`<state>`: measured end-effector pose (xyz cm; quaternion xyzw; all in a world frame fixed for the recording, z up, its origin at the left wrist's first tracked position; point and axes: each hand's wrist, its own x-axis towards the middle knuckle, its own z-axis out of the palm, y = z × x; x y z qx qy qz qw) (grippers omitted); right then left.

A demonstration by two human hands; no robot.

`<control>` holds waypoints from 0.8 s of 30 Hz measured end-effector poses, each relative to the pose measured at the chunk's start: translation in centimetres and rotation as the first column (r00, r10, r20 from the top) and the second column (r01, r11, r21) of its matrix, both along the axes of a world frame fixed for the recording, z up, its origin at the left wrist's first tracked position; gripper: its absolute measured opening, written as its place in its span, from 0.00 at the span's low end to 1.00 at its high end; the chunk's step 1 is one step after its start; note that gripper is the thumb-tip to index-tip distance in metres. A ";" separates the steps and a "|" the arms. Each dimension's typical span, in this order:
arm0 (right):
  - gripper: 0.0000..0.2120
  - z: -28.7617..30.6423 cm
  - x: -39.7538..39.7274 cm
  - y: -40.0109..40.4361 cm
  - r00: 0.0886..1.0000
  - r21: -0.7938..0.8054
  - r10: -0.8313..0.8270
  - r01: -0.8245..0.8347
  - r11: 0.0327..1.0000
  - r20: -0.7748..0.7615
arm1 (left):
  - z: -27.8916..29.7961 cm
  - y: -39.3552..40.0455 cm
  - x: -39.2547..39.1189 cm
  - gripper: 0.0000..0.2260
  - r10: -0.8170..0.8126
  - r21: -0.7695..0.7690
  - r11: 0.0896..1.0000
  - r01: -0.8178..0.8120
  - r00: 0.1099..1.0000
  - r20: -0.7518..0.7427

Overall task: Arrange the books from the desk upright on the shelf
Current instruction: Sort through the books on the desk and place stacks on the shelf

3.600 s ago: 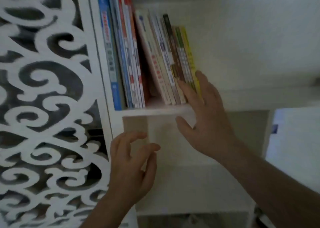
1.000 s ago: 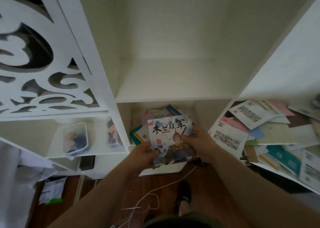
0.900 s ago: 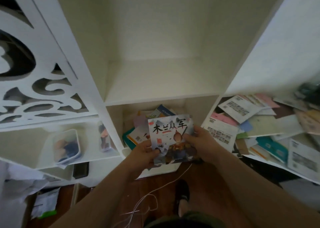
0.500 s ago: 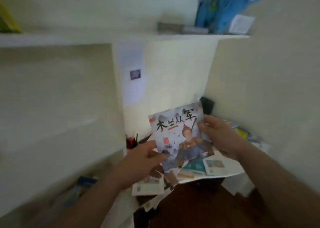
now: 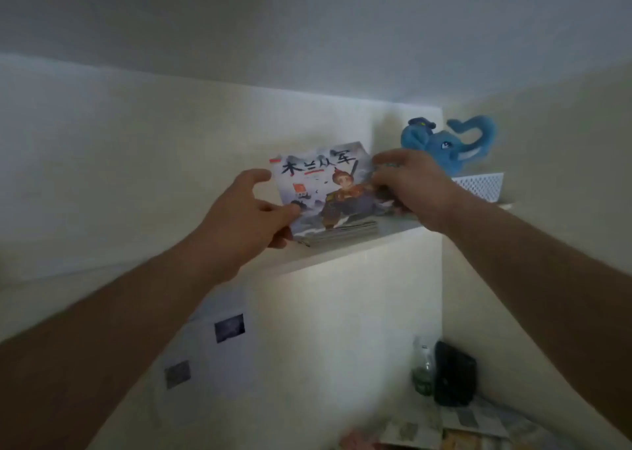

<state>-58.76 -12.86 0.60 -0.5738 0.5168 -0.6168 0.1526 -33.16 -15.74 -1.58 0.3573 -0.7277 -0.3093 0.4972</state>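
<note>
- The left hand pinches the lower left corner of the books; the right hand grips their right edge.
- The books, a thin stack with an illustrated cover facing the person, stand with their bottom edge on or just above the high shelf, between the hands.
- Risk, as I judge it: thin, floppy books with no support on either side may slump or slide off the front edge when released.
- Just beyond the right hand, a white perforated basket sits with a blue plush elephant at it; whether the toy lies inside is unclear.
</note>
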 end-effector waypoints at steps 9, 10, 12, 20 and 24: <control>0.01 -3.9 -6.8 -17.8 0.991 0.260 0.003 0.033 0.965 -0.137 | -1.8 -12.9 -7.0 0.06 0.283 0.060 0.952 -0.299 0.939 0.196; 0.01 -4.3 -7.0 -18.8 0.992 0.237 0.007 0.024 0.971 -0.128 | -1.9 -13.2 -7.0 0.06 0.299 0.048 0.947 -0.318 0.924 0.237; 0.02 -4.6 -7.1 -19.5 0.981 0.227 0.040 0.004 0.974 -0.190 | -2.0 -13.6 -6.9 0.07 0.324 0.058 0.935 -0.349 0.910 0.257; 0.03 -4.7 -6.7 -18.6 0.961 0.255 0.125 -0.061 0.965 -0.245 | -2.2 -14.4 -7.0 0.11 0.419 0.021 0.896 -0.444 0.858 0.297; 0.11 -4.9 -7.4 -18.5 0.973 0.216 0.094 -0.048 0.975 -0.212 | -2.3 -14.2 -6.5 0.11 0.386 0.048 0.903 -0.427 0.856 0.343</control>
